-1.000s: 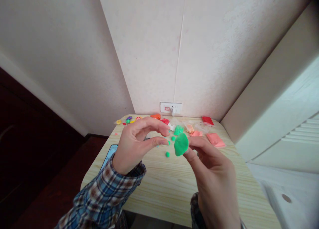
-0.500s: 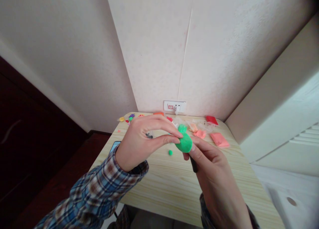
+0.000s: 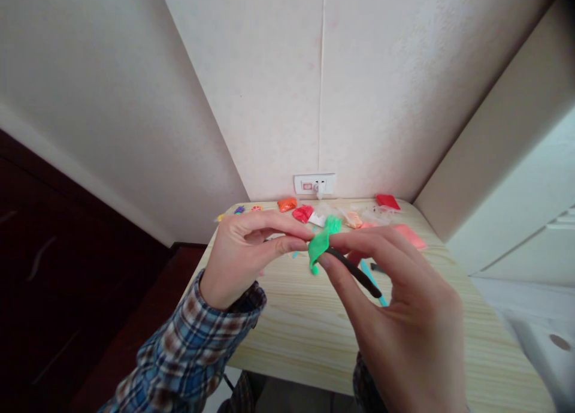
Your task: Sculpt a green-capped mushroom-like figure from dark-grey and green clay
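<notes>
Between my hands, above the table, is a thin flattened piece of bright green modelling clay [image 3: 319,244], bent into a curve. My left hand [image 3: 245,254] pinches its left edge between thumb and fingertips. In my right hand [image 3: 399,296], thumb and fingers close on a slim black tool [image 3: 359,274], whose front end is hidden at the clay. The right fingertips also touch the clay. A small green ball [image 3: 314,270] shows just below the sheet, on the table. Behind the sheet sits a lump of green clay [image 3: 333,223].
Along the back of the wooden table [image 3: 296,335] lie an orange packet [image 3: 286,205], a red packet [image 3: 302,213], a dark red packet [image 3: 387,202] and a pink packet [image 3: 409,237]. A light blue stick [image 3: 367,273] lies beyond my right hand. A wall socket [image 3: 314,184] is behind.
The green clay, seen broad and round before, is now turned nearly edge-on and curved. My right hand has moved right and turned, bringing more of the black tool into view.
</notes>
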A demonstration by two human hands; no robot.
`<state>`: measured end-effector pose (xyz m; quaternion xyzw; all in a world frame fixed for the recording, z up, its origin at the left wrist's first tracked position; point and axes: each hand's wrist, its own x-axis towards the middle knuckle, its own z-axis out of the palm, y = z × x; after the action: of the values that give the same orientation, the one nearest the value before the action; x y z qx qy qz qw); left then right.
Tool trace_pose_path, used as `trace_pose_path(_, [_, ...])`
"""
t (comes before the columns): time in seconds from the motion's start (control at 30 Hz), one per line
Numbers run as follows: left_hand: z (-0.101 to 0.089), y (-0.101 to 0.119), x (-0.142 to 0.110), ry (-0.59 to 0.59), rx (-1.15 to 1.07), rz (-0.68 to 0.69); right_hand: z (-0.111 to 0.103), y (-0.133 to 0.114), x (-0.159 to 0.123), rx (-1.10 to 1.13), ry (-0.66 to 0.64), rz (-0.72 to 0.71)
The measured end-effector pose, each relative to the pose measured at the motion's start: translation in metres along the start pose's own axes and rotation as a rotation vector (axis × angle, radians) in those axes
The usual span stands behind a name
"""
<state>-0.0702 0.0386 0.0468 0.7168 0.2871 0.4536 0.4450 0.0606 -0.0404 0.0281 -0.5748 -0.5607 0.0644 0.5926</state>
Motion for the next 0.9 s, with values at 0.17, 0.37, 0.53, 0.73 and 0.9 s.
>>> trace_pose_path(0.17, [0.004,-0.005,0.003,0.005,-0.026,-0.030,-0.002,-0.001,0.002,-0.122,0.039,-0.063])
trace_pose_path(0.37, [0.006,-0.008,0.004,-0.025,-0.074,0.009,-0.003,0.000,0.001,-0.161,0.049,-0.089])
trace_pose_path(0.53, [0.006,-0.013,0.003,-0.018,-0.115,-0.005,-0.002,0.001,-0.001,-0.161,0.063,-0.138])
trace_pose_path(0.73, [0.009,-0.016,0.002,0.008,-0.093,-0.026,-0.001,0.002,-0.002,-0.171,0.067,-0.152])
trace_pose_path(0.9, [0.002,-0.018,0.002,-0.015,-0.075,0.044,-0.002,0.004,0.001,-0.084,0.039,-0.056])
